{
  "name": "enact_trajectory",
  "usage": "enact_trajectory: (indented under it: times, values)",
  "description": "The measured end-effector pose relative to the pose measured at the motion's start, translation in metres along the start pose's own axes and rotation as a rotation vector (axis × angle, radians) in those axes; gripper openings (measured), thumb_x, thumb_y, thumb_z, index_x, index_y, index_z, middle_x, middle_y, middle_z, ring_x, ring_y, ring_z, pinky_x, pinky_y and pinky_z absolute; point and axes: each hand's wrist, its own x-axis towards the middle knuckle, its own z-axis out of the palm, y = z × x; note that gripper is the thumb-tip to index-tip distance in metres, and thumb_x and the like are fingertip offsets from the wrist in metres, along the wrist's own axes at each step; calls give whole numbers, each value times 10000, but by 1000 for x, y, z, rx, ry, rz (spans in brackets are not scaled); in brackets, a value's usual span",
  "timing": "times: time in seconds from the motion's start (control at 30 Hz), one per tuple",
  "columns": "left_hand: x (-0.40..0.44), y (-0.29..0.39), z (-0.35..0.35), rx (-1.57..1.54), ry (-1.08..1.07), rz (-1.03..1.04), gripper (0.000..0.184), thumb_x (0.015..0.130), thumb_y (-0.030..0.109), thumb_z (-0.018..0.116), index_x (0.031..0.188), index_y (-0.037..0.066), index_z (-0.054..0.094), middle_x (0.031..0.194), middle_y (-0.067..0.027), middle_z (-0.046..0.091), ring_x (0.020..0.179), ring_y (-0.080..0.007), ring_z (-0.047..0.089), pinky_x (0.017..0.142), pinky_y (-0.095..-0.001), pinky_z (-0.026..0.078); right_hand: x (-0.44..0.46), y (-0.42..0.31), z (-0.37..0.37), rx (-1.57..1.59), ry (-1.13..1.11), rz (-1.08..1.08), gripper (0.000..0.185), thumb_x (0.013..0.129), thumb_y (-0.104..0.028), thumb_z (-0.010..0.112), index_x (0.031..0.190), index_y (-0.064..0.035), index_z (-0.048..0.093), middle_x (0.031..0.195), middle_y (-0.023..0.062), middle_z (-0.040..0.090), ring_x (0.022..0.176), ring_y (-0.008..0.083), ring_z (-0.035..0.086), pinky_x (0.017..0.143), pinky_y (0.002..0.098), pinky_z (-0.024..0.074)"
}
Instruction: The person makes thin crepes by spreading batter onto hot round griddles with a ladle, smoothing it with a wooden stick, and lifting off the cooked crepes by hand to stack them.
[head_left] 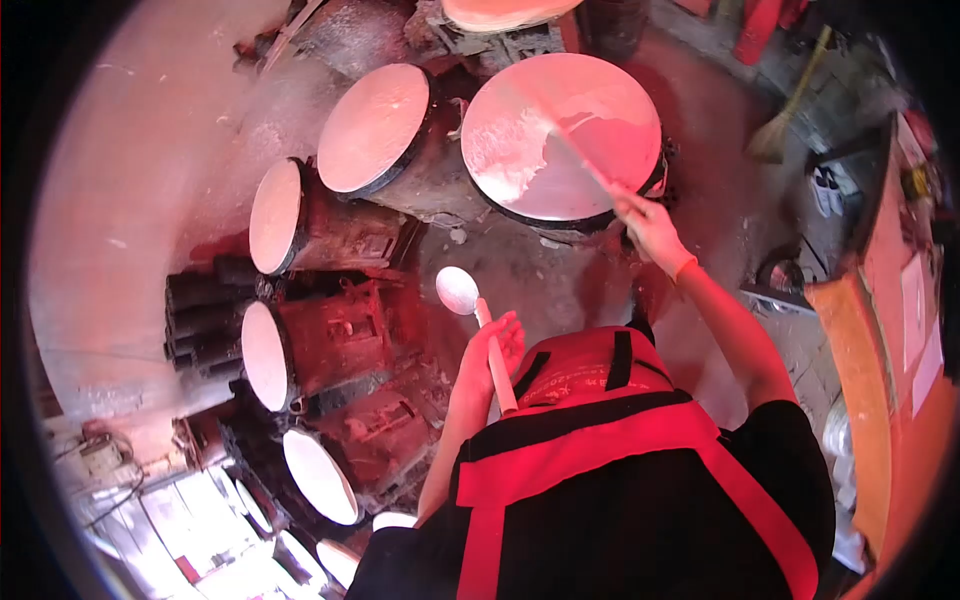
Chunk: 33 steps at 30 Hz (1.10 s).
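In my left hand (490,355) is a ladle (457,290), its round bowl coated white and its pale handle slanting back toward my apron. My right hand (650,232) is closed round a thin stick-like spreader (585,158), which reaches over the large round griddle (600,100). The spreader's far end is blurred, so its shape is unclear. White batter (505,160) covers the griddle's left side, while a smoother grey-pink patch lies lower right. The ladle hangs below this griddle, apart from it.
More round griddles on stove bodies curve down my left, among them one beside the large griddle (375,128) and another lower down (265,357). A broom (785,120) leans at upper right. An orange board (855,350) stands to my right.
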Motion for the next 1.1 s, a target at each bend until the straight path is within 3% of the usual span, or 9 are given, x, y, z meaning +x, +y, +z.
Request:
enact_trajectory:
  times: [0.07,0.13,0.27,0.37,0.47,0.63,0.77,0.9,1.1]
  values:
    - [0,10,-22,59,-47,5,382,843,147,635,1189,18,538,1141,-118,553,1072,-231,545,884,-308,475,-62,-38,10,-14,-220,155,424,959,-300,539,1356,-158,501,681,-73,449,566,0,397,489,181,315]
    - [-2,18,-44,98,-57,8,392,837,146,641,1189,11,534,1131,-117,560,1078,-225,544,896,-308,472,-96,7,2,-286,-85,-189,449,958,-312,539,1371,-146,481,677,-79,440,567,-1,395,490,181,311]
    - [-11,10,-107,52,-26,19,438,834,154,641,1219,-7,508,1179,-122,550,1144,-234,517,983,-332,439,-148,11,48,-9,241,-163,456,946,-348,552,1344,-131,507,676,-80,447,546,18,416,482,191,336]
    - [-46,-5,-134,22,1,76,496,865,178,595,1291,-28,449,1302,-138,477,1254,-256,442,1084,-360,361,-102,21,134,348,386,124,411,949,-309,522,1306,-106,514,829,-3,543,696,81,504,632,221,403]
    - [-76,-19,-159,-49,51,124,485,905,180,544,1318,-39,414,1349,-151,438,1291,-259,407,1100,-364,342,-21,29,243,-196,403,-352,347,960,-240,443,1254,-64,502,994,146,638,909,284,621,861,374,478]
    - [-104,-44,-198,-141,88,232,441,954,184,472,1316,-53,388,1379,-171,396,1332,-279,355,1123,-382,319,17,32,280,-150,517,-284,410,958,-240,484,1312,-35,472,1190,150,612,1082,264,595,920,319,455]
    - [-97,-53,-215,-198,128,203,418,999,215,387,1314,-58,367,1415,-178,349,1349,-303,323,1147,-401,279,-41,10,227,202,523,55,425,969,-385,469,1374,-264,425,638,-72,441,422,51,368,326,214,308]
    - [-96,-56,-208,-135,80,250,433,968,207,458,1311,-46,383,1407,-168,362,1342,-281,336,1138,-390,291,-10,8,252,648,329,-30,449,958,-417,491,1380,-289,406,619,-66,392,441,53,351,363,214,311]
    - [-109,-34,-148,-112,80,196,438,900,177,567,1278,-12,454,1363,-125,427,1317,-232,374,1118,-360,316,-33,13,246,458,197,78,450,974,-330,487,1410,-343,376,564,-73,386,402,53,363,343,242,310]
